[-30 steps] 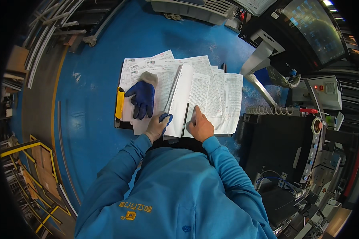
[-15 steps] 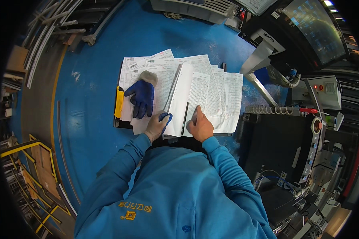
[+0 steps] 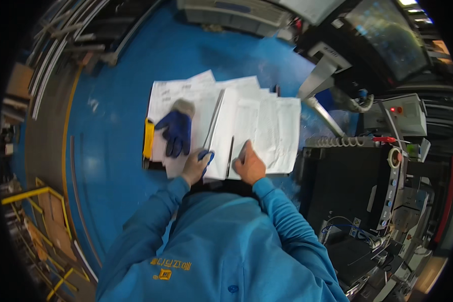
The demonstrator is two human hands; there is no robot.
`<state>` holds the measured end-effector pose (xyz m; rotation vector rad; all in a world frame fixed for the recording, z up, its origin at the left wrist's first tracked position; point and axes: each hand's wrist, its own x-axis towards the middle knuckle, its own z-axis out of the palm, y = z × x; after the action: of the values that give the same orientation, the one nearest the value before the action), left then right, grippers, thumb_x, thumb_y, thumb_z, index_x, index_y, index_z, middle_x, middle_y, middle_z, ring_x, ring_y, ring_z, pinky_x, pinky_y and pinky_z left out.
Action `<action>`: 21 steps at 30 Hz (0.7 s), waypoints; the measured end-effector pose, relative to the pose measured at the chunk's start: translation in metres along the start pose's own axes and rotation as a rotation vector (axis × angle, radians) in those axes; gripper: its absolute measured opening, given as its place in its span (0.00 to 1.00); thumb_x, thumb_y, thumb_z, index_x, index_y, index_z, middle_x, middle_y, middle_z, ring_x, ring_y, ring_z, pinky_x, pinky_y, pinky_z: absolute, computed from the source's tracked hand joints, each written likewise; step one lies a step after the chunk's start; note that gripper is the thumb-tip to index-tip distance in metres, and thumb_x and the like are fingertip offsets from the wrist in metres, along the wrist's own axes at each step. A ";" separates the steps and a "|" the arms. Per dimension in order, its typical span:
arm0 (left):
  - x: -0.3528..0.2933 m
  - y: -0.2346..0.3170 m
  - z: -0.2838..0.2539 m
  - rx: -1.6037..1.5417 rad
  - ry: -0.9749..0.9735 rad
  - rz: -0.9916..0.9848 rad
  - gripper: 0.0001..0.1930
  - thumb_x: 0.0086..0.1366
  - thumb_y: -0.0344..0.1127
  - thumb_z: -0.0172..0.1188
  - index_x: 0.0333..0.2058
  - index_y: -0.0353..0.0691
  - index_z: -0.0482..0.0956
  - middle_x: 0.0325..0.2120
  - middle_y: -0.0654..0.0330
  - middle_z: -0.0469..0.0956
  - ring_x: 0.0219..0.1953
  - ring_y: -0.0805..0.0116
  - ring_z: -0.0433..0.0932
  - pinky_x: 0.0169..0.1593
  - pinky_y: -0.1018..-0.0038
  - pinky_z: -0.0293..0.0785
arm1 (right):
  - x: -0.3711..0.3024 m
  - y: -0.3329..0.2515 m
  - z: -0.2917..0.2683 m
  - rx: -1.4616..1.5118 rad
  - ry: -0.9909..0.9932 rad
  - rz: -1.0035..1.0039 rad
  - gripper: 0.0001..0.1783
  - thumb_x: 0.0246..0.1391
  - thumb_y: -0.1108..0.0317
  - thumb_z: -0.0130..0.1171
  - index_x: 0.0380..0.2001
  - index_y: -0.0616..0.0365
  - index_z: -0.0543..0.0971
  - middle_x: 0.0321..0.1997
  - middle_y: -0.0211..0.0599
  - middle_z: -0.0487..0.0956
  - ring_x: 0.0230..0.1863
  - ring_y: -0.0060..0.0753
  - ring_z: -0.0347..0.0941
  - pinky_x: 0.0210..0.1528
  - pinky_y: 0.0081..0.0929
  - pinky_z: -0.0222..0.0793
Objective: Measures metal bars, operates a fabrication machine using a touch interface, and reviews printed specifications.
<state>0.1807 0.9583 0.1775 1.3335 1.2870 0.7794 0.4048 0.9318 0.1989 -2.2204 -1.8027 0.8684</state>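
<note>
Several printed sheets [image 3: 282, 136] lie overlapping on a dark board in front of me. My left hand [image 3: 195, 166], in a grey glove with blue fingertips, is closed on the near edge of some folded-back sheets [image 3: 222, 131]. A loose blue-and-grey glove [image 3: 177, 128] rests on the pages to its left. My right hand [image 3: 250, 167] is bare and lies on the right-hand pages, index finger stretched out and thumb apart. Its other fingers are curled and partly hidden. Between my hands lies a slim black pen [image 3: 230, 156]. Print on the sheets is blurred.
A yellow object [image 3: 148, 138] sits at the board's left edge. To the right stand a black machine cabinet [image 3: 347, 186] with a coiled hose [image 3: 334, 142] and a monitor [image 3: 387, 40] on an arm. Yellow-framed racks [image 3: 32, 194] are at the left, a grey bin [image 3: 231, 12] beyond.
The whole view has shifted slightly and blurred, with the papers a little lower in the picture. Both hands keep nearly the same places on the sheets.
</note>
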 end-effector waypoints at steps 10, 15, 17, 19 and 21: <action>-0.013 -0.029 -0.005 0.014 0.043 -0.065 0.14 0.65 0.37 0.57 0.39 0.30 0.82 0.33 0.55 0.84 0.31 0.63 0.78 0.40 0.71 0.74 | 0.071 0.037 -0.184 0.254 0.688 -0.270 0.25 0.54 0.69 0.60 0.57 0.58 0.72 0.30 0.38 0.79 0.27 0.37 0.73 0.32 0.30 0.71; -0.009 -0.029 0.006 0.024 0.136 -0.071 0.15 0.64 0.37 0.57 0.38 0.29 0.82 0.31 0.55 0.83 0.30 0.63 0.77 0.39 0.72 0.73 | 0.116 0.053 -0.368 0.188 1.006 -0.363 0.29 0.53 0.69 0.59 0.60 0.54 0.68 0.32 0.39 0.79 0.29 0.41 0.75 0.34 0.36 0.72; -0.011 -0.033 0.009 0.006 0.194 -0.078 0.15 0.64 0.37 0.57 0.37 0.29 0.83 0.29 0.55 0.83 0.30 0.63 0.77 0.38 0.72 0.73 | 0.126 0.051 -0.417 0.131 1.073 -0.307 0.30 0.54 0.69 0.58 0.62 0.50 0.67 0.34 0.38 0.79 0.31 0.41 0.75 0.37 0.35 0.72; -0.011 -0.034 0.011 0.020 0.203 -0.078 0.15 0.64 0.37 0.57 0.37 0.29 0.83 0.29 0.55 0.83 0.29 0.63 0.76 0.38 0.72 0.73 | 0.136 0.057 -0.448 0.110 1.076 -0.295 0.30 0.54 0.68 0.58 0.62 0.50 0.66 0.36 0.38 0.79 0.32 0.41 0.75 0.38 0.36 0.72; -0.011 -0.034 0.011 0.036 0.213 -0.097 0.15 0.64 0.37 0.56 0.38 0.28 0.83 0.28 0.56 0.83 0.29 0.64 0.76 0.37 0.72 0.72 | 0.145 0.059 -0.469 0.053 1.065 -0.264 0.31 0.55 0.68 0.57 0.63 0.49 0.65 0.38 0.38 0.79 0.33 0.42 0.76 0.41 0.37 0.72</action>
<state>0.1797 0.9393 0.1452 1.2309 1.5290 0.8510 0.7152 1.1622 0.5072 -1.7540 -1.4006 -0.3062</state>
